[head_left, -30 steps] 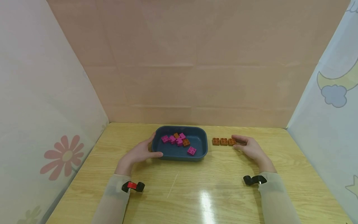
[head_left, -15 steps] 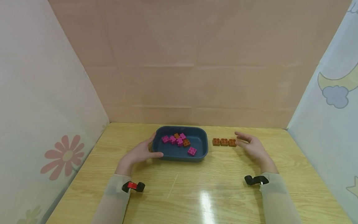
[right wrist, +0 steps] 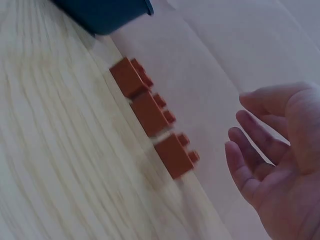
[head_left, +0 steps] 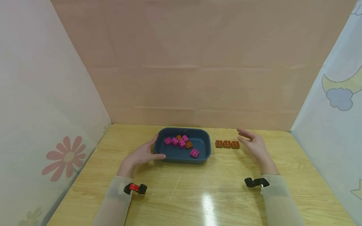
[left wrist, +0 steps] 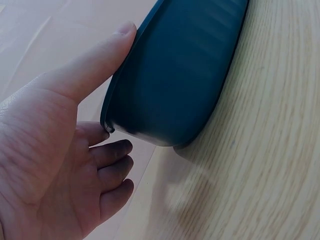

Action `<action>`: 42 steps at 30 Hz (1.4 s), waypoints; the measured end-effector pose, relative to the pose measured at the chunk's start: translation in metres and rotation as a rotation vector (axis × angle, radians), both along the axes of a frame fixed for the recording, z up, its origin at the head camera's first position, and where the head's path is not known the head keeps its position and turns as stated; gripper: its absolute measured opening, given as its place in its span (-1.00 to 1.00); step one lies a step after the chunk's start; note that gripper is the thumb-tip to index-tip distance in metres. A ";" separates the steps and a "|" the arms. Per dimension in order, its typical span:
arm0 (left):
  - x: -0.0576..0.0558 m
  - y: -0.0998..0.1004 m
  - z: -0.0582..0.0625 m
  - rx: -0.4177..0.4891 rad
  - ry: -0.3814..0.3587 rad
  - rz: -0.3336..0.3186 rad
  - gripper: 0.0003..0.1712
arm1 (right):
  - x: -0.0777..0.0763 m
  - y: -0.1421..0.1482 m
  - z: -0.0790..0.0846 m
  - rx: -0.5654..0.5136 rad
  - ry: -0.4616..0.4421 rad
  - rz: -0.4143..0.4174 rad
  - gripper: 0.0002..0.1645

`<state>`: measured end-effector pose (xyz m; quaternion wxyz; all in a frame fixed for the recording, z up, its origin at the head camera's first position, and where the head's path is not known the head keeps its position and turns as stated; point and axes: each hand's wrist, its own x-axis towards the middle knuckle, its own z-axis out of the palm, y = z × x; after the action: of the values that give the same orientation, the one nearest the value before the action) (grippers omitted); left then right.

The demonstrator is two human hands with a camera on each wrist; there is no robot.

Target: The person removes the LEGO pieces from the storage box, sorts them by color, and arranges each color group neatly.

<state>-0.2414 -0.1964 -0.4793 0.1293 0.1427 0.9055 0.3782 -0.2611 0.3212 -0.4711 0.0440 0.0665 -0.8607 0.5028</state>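
A dark blue rectangular tray (head_left: 181,159) stands on the table with several pink building blocks (head_left: 194,153) and two orange ones (head_left: 189,144) inside. My left hand (head_left: 141,153) holds the tray's left end, its thumb along the near rim. In the left wrist view, the index fingertip meets the rim's corner while the other fingers bend loosely outside. Right of the tray, three orange building blocks (head_left: 227,144) lie in a row, studs up. My right hand (head_left: 254,146) hovers just right of that row, fingers loosely spread, holding nothing; the right wrist view shows space between it and the blocks (right wrist: 173,155).
The light wooden table (head_left: 192,194) carries everything. Behind it rises a pinkish-brown backdrop (head_left: 195,88). Pale printed panels close off the left side (head_left: 51,94) and the right side (head_left: 333,135). Black bands with small cameras (head_left: 135,188) sit on both wrists.
My right hand has let go of the rightmost orange block and drawn back up and to the right, its fingers parting. The row stays put; my left hand and the tray have not moved.
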 end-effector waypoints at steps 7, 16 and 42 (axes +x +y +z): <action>0.001 0.000 0.001 -0.008 0.002 0.015 0.45 | -0.003 -0.047 0.009 -0.079 0.030 0.076 -0.43; 0.000 0.003 0.003 -0.010 0.010 0.017 0.42 | -0.008 -0.129 0.013 -0.123 0.024 0.289 -0.51; 0.000 0.009 0.005 -0.005 0.005 0.014 0.43 | -0.015 -0.201 0.009 0.055 -0.115 0.183 -0.51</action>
<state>-0.2416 -0.1873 -0.4745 0.1246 0.1369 0.9078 0.3763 -0.2764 0.1205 -0.4621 -0.0534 0.1170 -0.8656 0.4840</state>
